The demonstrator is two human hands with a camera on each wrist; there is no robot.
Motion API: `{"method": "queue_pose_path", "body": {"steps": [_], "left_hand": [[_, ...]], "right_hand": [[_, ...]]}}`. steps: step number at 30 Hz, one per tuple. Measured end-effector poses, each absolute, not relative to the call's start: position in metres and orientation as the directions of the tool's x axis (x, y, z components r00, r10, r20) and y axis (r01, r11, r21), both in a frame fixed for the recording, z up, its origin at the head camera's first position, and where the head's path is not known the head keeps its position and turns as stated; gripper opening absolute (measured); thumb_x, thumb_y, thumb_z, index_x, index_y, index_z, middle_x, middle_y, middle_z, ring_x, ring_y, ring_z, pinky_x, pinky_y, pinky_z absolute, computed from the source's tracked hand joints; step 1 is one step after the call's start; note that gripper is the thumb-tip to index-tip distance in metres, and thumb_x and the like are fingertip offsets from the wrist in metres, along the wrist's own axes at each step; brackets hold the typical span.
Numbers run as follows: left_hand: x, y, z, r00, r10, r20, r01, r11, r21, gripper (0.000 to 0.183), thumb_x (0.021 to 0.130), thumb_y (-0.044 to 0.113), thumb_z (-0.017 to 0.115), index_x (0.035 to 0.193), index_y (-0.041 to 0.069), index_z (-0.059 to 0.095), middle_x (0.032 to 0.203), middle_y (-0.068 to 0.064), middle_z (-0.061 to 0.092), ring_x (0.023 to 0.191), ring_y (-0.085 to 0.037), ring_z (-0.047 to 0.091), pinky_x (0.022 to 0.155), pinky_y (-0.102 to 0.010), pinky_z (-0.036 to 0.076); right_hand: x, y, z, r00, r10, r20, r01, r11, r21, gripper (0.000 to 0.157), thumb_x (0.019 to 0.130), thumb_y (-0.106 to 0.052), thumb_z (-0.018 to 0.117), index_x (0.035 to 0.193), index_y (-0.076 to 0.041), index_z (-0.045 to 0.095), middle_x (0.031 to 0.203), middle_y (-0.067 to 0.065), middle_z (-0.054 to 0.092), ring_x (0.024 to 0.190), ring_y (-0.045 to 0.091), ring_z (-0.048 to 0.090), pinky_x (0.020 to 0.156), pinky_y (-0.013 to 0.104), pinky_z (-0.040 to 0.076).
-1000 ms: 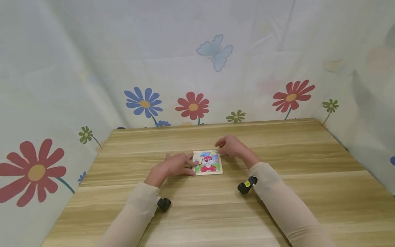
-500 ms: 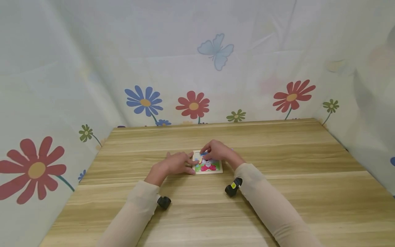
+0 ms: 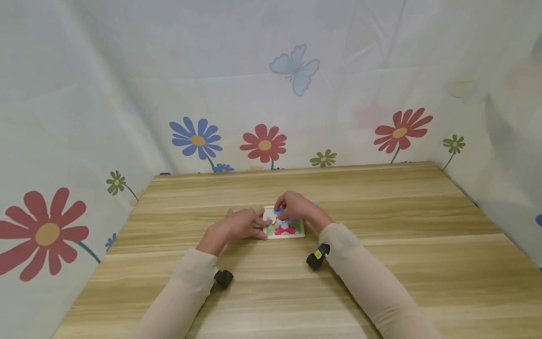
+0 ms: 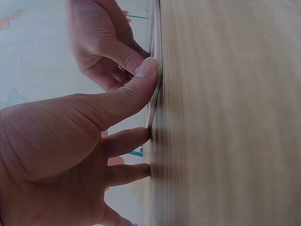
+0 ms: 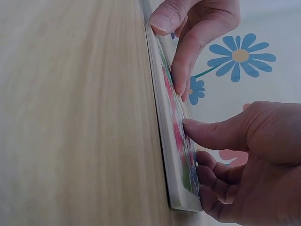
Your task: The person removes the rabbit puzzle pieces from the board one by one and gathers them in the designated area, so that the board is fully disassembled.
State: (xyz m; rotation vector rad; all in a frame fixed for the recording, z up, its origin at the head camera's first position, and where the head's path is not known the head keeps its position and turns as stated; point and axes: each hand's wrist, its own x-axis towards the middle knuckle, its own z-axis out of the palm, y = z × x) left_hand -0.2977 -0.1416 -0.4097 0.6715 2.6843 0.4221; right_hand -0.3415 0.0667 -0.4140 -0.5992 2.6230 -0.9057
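A small square picture puzzle (image 3: 292, 230) in a pale wooden frame lies on the table, showing a pink and white cartoon animal. My left hand (image 3: 242, 225) is at its left side, fingers spread and fairly straight; the thumb (image 4: 146, 68) touches the near left corner and a fingertip rests on the picture. From the right, my right hand (image 3: 295, 205) reaches over the upper part, thumb and finger pinching a puzzle piece mostly hidden beneath them. In the right wrist view, that thumb (image 5: 207, 132) touches the picture surface and the other fingers are curled at the far edge.
A small blue bit (image 3: 316, 204) shows on the wooden table (image 3: 381, 226) just behind the right wrist. Beyond the table's back edge hangs a light cloth (image 3: 338, 103) printed with flowers and a butterfly. Each sleeve carries a small black camera (image 3: 223, 278).
My right hand has moved left from beside the puzzle to over its upper part, where it has stayed for the last half second. The left hand and the puzzle frame have barely moved.
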Motion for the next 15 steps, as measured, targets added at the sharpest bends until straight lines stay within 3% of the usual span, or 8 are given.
{"method": "queue_pose_path", "body": {"steps": [10, 15], "left_hand": [[-0.2969, -0.1415, -0.4105, -0.825, 0.510, -0.244, 0.413, 0.838, 0.357, 0.052, 0.088, 0.042, 0.073, 0.137, 0.030, 0.061, 0.158, -0.006, 0.035, 0.145, -0.035, 0.032, 0.102, -0.083, 0.009], [-0.2969, -0.1410, -0.4097, -0.827, 0.505, -0.246, 0.412, 0.843, 0.346, 0.052, 0.088, 0.042, 0.073, 0.137, 0.030, 0.061, 0.158, -0.006, 0.035, 0.145, -0.035, 0.032, 0.102, -0.082, 0.010]], "right_hand": [[-0.3426, 0.0674, -0.4176, -0.880, -0.463, -0.109, -0.289, 0.702, -0.651, 0.016, 0.088, -0.007, 0.078, 0.103, -0.006, 0.073, 0.113, 0.013, 0.066, 0.102, 0.024, 0.058, 0.096, 0.040, 0.049], [-0.3429, 0.0688, -0.4176, -0.882, -0.460, -0.105, -0.285, 0.697, -0.658, 0.023, 0.088, -0.008, 0.078, 0.110, -0.006, 0.073, 0.111, 0.012, 0.066, 0.099, 0.023, 0.058, 0.094, 0.039, 0.050]]}}
